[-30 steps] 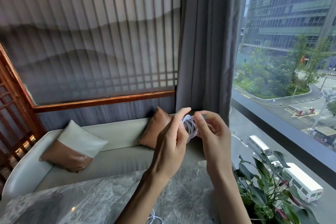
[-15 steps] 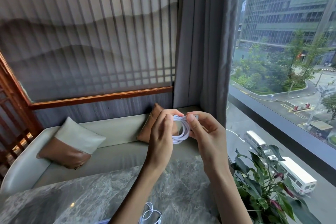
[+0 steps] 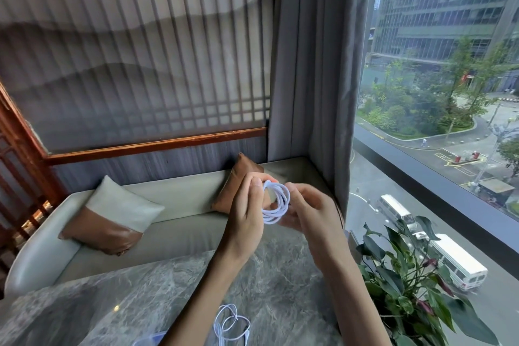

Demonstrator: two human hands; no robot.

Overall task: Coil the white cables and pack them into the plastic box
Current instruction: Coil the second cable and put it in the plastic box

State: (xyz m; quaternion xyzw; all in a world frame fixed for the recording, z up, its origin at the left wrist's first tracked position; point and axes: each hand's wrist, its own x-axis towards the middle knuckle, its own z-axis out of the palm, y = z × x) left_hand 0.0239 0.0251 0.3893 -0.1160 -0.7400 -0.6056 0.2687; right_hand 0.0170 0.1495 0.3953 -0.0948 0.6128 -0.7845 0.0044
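Note:
A white cable wound into a small round coil (image 3: 276, 203) is held up in the air above the table between both hands. My left hand (image 3: 248, 211) pinches the coil's left side with thumb and fingers. My right hand (image 3: 313, 212) cups its right side from behind. A second white cable (image 3: 231, 326) lies loose on the grey marble table (image 3: 134, 298) near the bottom edge. A corner of the plastic box (image 3: 148, 340) peeks in at the bottom, mostly cut off and partly hidden by my left forearm.
A potted plant (image 3: 404, 284) stands at the table's right edge by the window. Beyond the table is a pale green bench (image 3: 182, 236) with a grey-brown cushion (image 3: 112, 216) and a brown cushion (image 3: 238, 182). A grey curtain (image 3: 311, 64) hangs behind.
The hands have lowered slightly toward the table. The coil has turned from edge-on to face-on and now shows as an open ring. More of the loose cable shows at the bottom.

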